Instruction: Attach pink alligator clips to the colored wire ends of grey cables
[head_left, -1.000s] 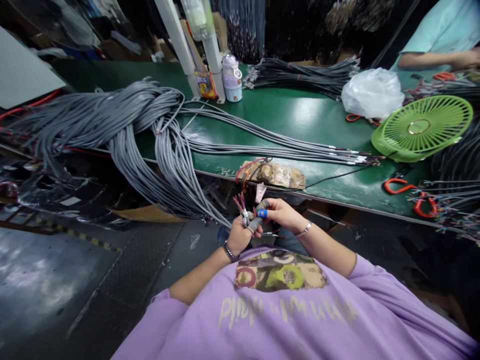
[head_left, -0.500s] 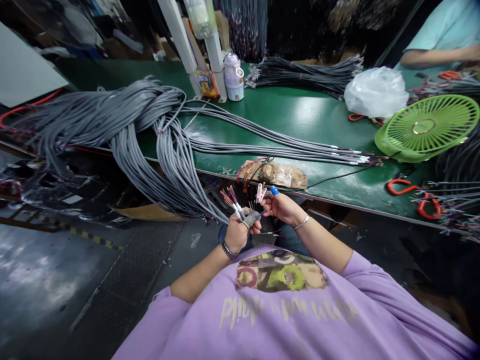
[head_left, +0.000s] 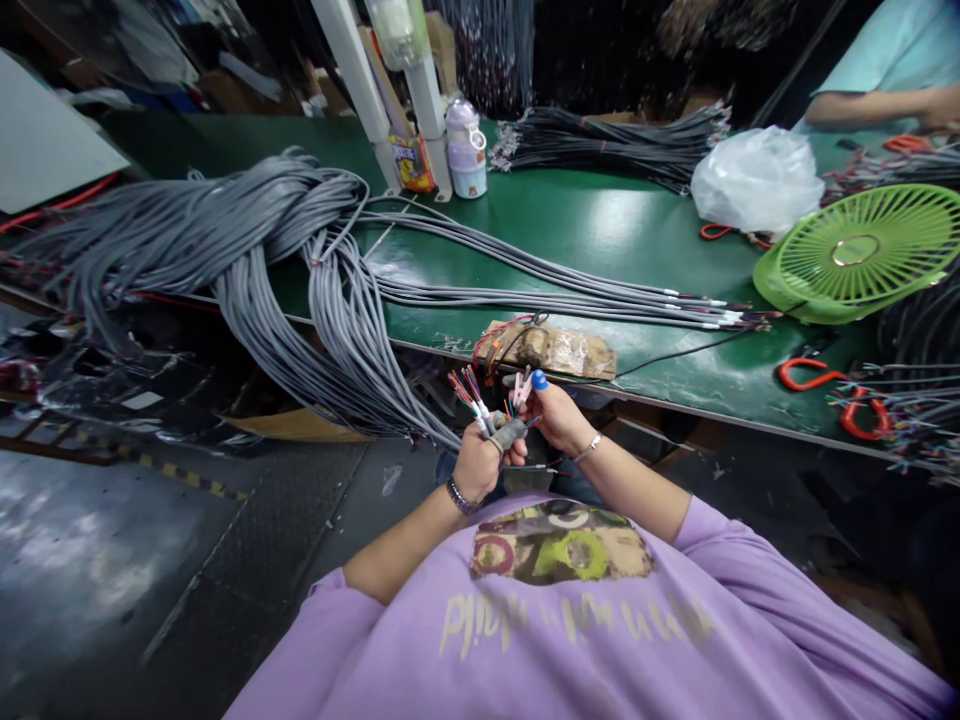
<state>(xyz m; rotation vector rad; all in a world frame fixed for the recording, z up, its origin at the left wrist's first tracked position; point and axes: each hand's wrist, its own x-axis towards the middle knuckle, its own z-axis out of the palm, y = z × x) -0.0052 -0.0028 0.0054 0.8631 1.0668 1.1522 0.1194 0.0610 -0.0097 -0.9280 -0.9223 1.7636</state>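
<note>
My left hand (head_left: 480, 462), with grey wraps on its fingers, is closed around the ends of several grey cables (head_left: 420, 405). Stripped coloured wires (head_left: 466, 388) fan out above its thumb. Close beside it, my right hand (head_left: 559, 415) pinches a small pink clip-like tool (head_left: 523, 387); a blue cover caps one of its fingertips. A few thin wires (head_left: 510, 408) lie between the two hands, and my fingers partly hide their tips. Behind the hands, a taped brown block (head_left: 566, 350) rests at the bench edge.
A large heap of grey cables (head_left: 277, 210) drapes over the green bench (head_left: 600, 235). Toward the right are a green fan (head_left: 855, 250), a plastic bag (head_left: 754, 180) and red hooks (head_left: 862, 412). A lilac bottle (head_left: 466, 150) stands behind. Another person's arm (head_left: 874, 108) shows at upper right.
My right hand has shifted slightly left, bringing the pink tool closer to the wires at my left hand. My left hand keeps its grip on the cables.
</note>
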